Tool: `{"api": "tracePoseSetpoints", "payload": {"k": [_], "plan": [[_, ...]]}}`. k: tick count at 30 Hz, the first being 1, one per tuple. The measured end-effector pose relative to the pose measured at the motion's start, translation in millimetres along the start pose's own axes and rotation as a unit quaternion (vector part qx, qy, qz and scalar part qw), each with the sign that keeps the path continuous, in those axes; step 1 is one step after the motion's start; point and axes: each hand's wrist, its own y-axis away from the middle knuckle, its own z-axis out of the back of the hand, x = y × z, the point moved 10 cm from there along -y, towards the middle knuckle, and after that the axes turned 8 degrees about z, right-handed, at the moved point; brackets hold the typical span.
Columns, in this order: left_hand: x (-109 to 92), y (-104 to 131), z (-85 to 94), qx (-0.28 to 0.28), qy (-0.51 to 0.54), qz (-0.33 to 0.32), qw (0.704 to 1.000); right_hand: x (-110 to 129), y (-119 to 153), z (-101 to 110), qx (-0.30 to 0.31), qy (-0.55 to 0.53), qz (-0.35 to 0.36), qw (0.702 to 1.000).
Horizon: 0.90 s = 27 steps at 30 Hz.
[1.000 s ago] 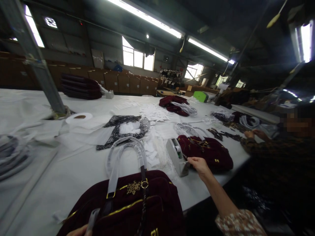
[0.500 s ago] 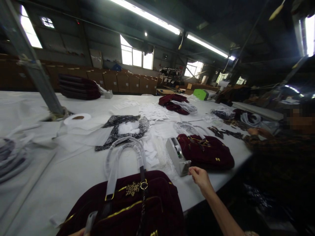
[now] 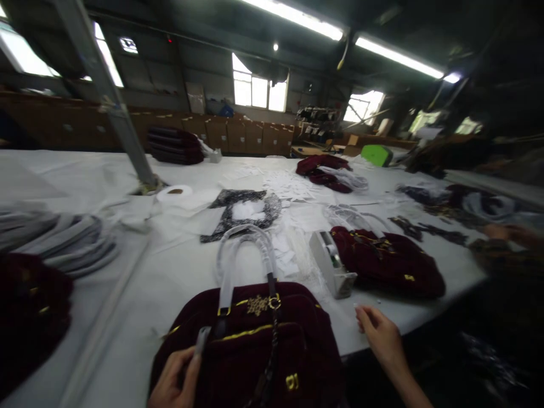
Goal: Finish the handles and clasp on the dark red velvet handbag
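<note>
A dark red bag [image 3: 306, 334] with wrapped handles, gold zips and a snowflake charm [image 3: 257, 305] lies nearest me. At its left front, my left hand [image 3: 176, 377] pinches a small grey strip [image 3: 203, 341], seemingly a tag or tool. My right hand [image 3: 380, 334] is raised off the bag's right side, thumb and fingers pressed together on a tiny pale piece, too small to name. Just beyond that hand stands a grey tape dispenser [image 3: 331, 266], apart from the fingers. Another dark red bag [image 3: 391, 260] lies against the dispenser's right side.
Patterned black-and-white material [image 3: 216, 218] with white slips lies behind the near bag. A white roll [image 3: 174, 192] sits by a metal post [image 3: 114, 107]. More red bags [image 3: 29, 317] are at the left edge. Another person's hands [image 3: 510, 233] are at the far right.
The view has swung left. My right hand has come away from the dispenser's front end towards me. My left hand, mostly out of frame before, now shows with the grey strip.
</note>
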Motion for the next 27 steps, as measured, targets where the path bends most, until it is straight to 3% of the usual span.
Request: {"api": "tracePoseSetpoints", "payload": {"k": [4,8,11,14,18,27], "plan": [[-17.1,7.2,1.3,0.029,0.023,-0.007,0.999,78.9,35.5,-68.1,0.169,-0.030,0.103,0.980],[-28.2,11.1,0.6,0.028,0.020,-0.014,0.999,180.2,100.8,-148.2,0.364,-0.109,0.227,0.897],[-31.3,12.5,1.7,0.024,0.033,-0.021,0.999,225.8,138.3,-191.1,0.425,-0.160,0.271,0.849],[-30.8,12.4,2.3,0.029,0.054,-0.021,0.998,239.9,152.9,-223.3,0.439,-0.197,0.272,0.834],[-32.4,12.6,2.1,0.038,0.071,-0.023,0.996,236.7,153.9,-248.7,0.444,-0.210,0.257,0.832],[-30.2,12.4,-0.1,0.043,0.086,-0.030,0.995,228.1,145.5,-262.3,0.428,-0.165,0.258,0.851]]}}
